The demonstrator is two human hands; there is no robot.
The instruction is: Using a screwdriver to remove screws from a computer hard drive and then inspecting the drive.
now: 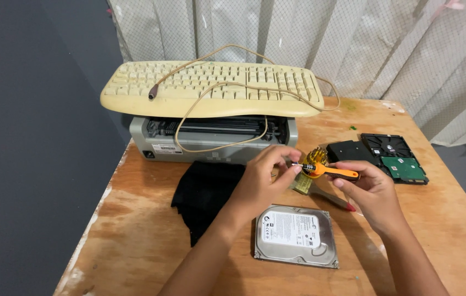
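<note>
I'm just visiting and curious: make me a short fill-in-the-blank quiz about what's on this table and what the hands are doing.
1. The right hand grips a screwdriver whose handle is black and ____.
2. The left hand pinches the screwdriver's metal ____.
3. The cream keyboard rests on top of a grey ____.
4. The silver hard drive lies on the wooden table to the right of a ____ cloth.

Missing words: orange; tip; printer; black

White rect. label [294, 228] w/ black print covers top of silver hard drive [320, 252], front-centre of bench [134, 219]; small white sticker [165, 147] on grey printer [156, 140].
</note>
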